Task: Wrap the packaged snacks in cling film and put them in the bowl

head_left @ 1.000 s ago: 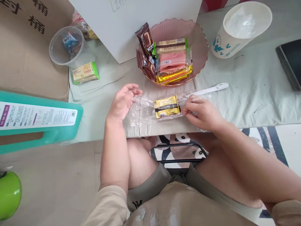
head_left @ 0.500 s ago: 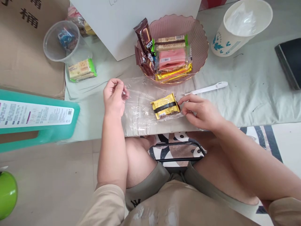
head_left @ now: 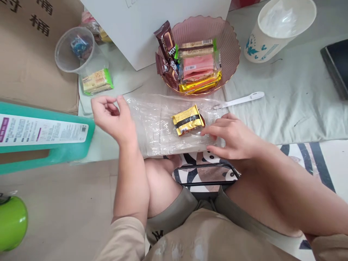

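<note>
My left hand is curled, thumb and forefinger closed at the left end of a sheet of clear plastic film. The film lies crinkled across the cloth near its front edge. On it rest snack packs in yellow wrappers with a dark band, with some brown showing at the lower and right edges. My right hand lies palm down just right of the packs, fingers apart, fingertips over the film. A white plastic cutter-like tool lies beyond this hand, its left tip by the film.
Behind the film stands a pink ribbed bowl of wrapped snacks. To its right are a paper cup and a black object. At left are a clear tub, a wafer pack, a teal container and a cardboard box.
My left hand has moved left, and the film is spread wider and flatter. My right hand has opened and come slightly nearer me. The yellow packs have shifted slightly left.
</note>
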A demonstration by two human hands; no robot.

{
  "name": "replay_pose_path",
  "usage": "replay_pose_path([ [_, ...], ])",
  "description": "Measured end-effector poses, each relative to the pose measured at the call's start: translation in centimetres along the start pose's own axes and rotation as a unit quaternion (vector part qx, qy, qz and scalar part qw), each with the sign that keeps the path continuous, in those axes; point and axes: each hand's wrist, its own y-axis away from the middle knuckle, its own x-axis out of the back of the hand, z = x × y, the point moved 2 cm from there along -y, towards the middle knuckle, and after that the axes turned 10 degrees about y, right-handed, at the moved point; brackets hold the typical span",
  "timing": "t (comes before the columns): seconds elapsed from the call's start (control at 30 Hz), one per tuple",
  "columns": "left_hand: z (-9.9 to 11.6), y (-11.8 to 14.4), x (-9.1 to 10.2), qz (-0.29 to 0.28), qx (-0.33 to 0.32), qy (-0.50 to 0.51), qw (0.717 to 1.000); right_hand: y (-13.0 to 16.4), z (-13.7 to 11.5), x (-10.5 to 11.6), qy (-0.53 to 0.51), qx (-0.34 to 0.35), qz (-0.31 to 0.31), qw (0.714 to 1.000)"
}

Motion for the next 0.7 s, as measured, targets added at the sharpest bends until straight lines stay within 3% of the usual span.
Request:
replay_pose_path([
  [0.03,1.7,1.0,0.0,-0.037,-0.05,0.002,0.998,0.0,-0.3,0.0,0.018,0.005,-0.004,1.0],
  [0.1,4.5,3.4,-0.8,-0.203,-0.117,-0.005,0.972,-0.2,-1.0,0.0,0.05,0.011,-0.022,0.998],
  [0.17,5.7,5.5,-1.9,-0.376,-0.098,-0.021,0.921,-0.3,-1.5,-0.2,0.076,-0.013,-0.06,0.995],
  [0.23,5.4,6.6,-2.8,-0.463,-0.056,-0.041,0.884,-0.4,-1.8,-0.3,0.099,-0.068,-0.103,0.987],
  [0.33,3.7,7.0,-3.7,-0.523,-0.022,-0.085,0.848,-0.6,-1.9,-0.4,0.107,-0.135,-0.141,0.975],
  [0.4,2.6,7.0,-4.2,-0.556,-0.017,-0.126,0.821,-0.9,-1.7,-0.5,0.085,-0.163,-0.126,0.975],
  [0.47,2.1,7.0,-4.5,-0.567,-0.022,-0.156,0.809,-1.3,-1.1,-0.6,0.054,-0.202,-0.066,0.976],
  [0.57,2.0,6.8,-4.8,-0.559,-0.02,-0.166,0.812,-1.9,-0.2,-0.8,0.002,-0.229,0.055,0.972],
  [0.7,1.8,6.0,-4.3,-0.544,0.007,-0.147,0.826,-2.2,0.0,-1.3,-0.042,-0.174,0.145,0.973],
])
